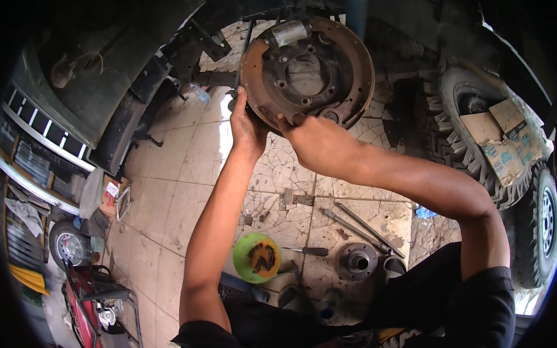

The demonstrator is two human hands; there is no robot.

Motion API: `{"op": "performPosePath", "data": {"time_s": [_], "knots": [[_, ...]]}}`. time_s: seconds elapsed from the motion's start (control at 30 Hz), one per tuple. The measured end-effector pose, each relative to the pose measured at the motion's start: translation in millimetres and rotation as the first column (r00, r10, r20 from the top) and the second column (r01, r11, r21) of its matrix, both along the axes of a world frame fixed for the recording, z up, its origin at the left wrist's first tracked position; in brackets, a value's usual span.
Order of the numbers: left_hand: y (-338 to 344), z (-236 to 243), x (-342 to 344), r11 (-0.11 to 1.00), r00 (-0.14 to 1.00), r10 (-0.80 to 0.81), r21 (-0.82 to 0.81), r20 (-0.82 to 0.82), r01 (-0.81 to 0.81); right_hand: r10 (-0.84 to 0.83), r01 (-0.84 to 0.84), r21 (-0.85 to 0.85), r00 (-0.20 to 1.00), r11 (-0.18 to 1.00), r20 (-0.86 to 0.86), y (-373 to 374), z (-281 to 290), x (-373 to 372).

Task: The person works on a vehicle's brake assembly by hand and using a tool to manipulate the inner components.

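Note:
A rusty drum brake assembly [356, 67] hangs in front of me at the top middle, its curved brake shoes around a dark backing plate. A silver wheel cylinder [288, 34] sits at its top. My left hand [249, 131] grips the lower left rim, thumb up along the edge and the other fingers hidden behind. At the bottom of the assembly, my right hand [317, 141] is closed against the lower shoe, its thumb side toward the left hand. Whatever is in its curled fingers is hidden by the hand.
Below on cracked tiles are a green bowl [240, 261] of brownish liquid with dark parts, a screwdriver [315, 251], long metal bars [357, 228] and a flanged wheel hub [359, 261]. Tyres [457, 100] with cardboard [504, 144] stand right. A red-framed machine [87, 315] sits lower left.

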State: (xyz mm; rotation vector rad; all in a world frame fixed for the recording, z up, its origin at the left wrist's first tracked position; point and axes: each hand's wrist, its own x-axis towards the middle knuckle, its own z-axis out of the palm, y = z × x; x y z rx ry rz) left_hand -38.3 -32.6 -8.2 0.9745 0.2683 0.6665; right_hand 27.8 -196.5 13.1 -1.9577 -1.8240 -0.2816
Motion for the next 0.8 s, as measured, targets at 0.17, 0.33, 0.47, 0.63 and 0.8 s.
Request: {"op": "performPosePath", "data": {"time_s": [0.17, 0.33, 0.47, 0.63, 0.8], "knots": [[3, -5, 9, 1.0, 1.0, 0.014, -0.02, 0.02, -0.014, 0.026, -0.012, 0.168, 0.997, 0.986, -0.078, 37, 16, 26], [6, -5, -1, 1.0, 1.0, -0.007, 0.019, -0.018, 0.008, 0.0, 0.007, 0.061, 0.993, 0.998, -0.12, 25, 4, 7], [-1, -1, 1, 1.0, 1.0, -0.013, -0.019, -0.011, 0.012, 0.018, -0.011, 0.1, 0.998, 0.995, -0.066, 8, -7, 5], [-1, -3, 6, 1.0, 1.0, 0.026, -0.007, -0.005, -0.026, -0.042, 0.064, 0.204, 0.993, 0.977, -0.11, 49, 14, 37], [9, -9, -1, 1.0, 0.999, 0.018, 0.017, -0.029, -0.017, 0.026, -0.007, 0.173, 0.994, 0.985, -0.106, 34, -8, 13]]}}
